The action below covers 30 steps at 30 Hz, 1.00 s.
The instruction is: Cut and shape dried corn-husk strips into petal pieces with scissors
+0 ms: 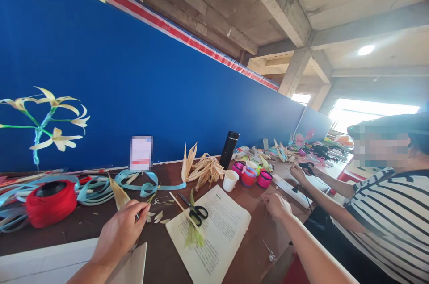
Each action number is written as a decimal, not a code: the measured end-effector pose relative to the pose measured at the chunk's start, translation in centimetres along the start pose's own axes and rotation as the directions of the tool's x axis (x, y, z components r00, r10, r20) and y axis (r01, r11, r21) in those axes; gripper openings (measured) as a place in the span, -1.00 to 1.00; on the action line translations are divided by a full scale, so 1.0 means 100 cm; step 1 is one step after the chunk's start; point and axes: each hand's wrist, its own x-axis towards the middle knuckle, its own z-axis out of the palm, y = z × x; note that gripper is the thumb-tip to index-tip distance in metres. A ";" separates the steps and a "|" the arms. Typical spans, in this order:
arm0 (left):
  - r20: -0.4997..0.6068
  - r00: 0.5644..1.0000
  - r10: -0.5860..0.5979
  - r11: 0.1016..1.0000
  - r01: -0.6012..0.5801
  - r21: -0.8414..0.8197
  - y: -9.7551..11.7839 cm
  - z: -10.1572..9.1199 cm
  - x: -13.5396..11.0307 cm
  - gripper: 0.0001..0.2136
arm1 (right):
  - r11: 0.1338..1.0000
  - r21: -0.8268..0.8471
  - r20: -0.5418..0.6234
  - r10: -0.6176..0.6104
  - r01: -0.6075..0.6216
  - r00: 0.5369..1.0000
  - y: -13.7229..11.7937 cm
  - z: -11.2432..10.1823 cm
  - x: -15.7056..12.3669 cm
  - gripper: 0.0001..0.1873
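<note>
My left hand [122,227] is at the lower left, fingers pinched on a pale dried husk strip [118,194] that sticks up and to the left. My right hand [276,204] rests further right on the brown table [258,248], fingers curled together; what they hold, if anything, is too small to name. Between my hands lies an open printed sheet [217,235] with black scissors [196,212], a thin stick and a green-tinted husk piece [194,235] on it. Small husk scraps [159,217] lie beside my left hand.
A red thread spool [50,203] and light blue ribbons [134,183] lie at left, a husk pile [204,170], white cup [230,180], black flask [229,149] and pink tape rolls [250,177] beyond. A co-worker in a striped shirt [392,217] holds a glue gun [306,165]. Husk flowers [50,119] stand against the blue wall.
</note>
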 end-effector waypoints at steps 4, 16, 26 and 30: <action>0.011 1.000 0.012 1.000 -0.012 0.005 0.000 0.000 0.000 -0.70 | 0.998 -0.060 0.039 -0.022 0.024 0.999 -0.011 0.000 -0.001 -0.73; 0.048 0.999 -0.013 1.000 0.013 0.017 0.002 -0.001 0.000 -0.69 | 0.969 -0.208 0.137 -0.105 0.133 0.985 -0.022 -0.009 0.001 -0.74; -0.004 0.999 0.033 0.999 -0.033 0.018 -0.001 0.004 0.000 -0.69 | 0.941 -0.275 0.197 -0.144 0.196 0.970 -0.028 -0.007 0.013 -0.72; -0.013 1.000 0.024 1.000 -0.024 0.018 0.000 0.004 -0.001 -0.69 | 0.935 -0.291 0.203 -0.148 0.204 0.968 -0.028 -0.005 0.015 -0.71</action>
